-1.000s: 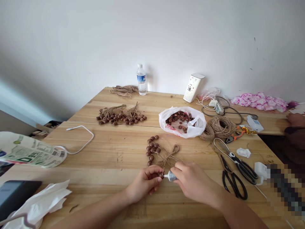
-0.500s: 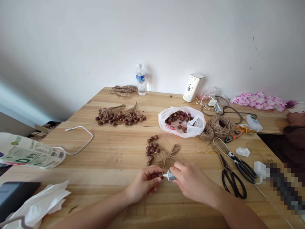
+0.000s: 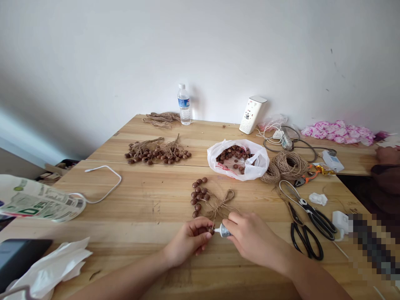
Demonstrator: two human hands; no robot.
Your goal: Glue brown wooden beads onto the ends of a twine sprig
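A pale wall rises behind the back edge of my wooden desk. Well in from that edge, my left hand pinches a brown bead between thumb and fingers; my right hand has its fingers wrapped round a small tube. Its nozzle stays at the bead, almost unmoved this past second, so I judge this bead isn't finished. Looped twine lies just beyond.

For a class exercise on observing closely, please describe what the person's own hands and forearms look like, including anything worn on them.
The left hand and right hand are bare, without gloves. No sleeve shows on the left forearm or right forearm, and neither wrist has a watch or bracelet. No rings are visible, though some fingers are hidden.
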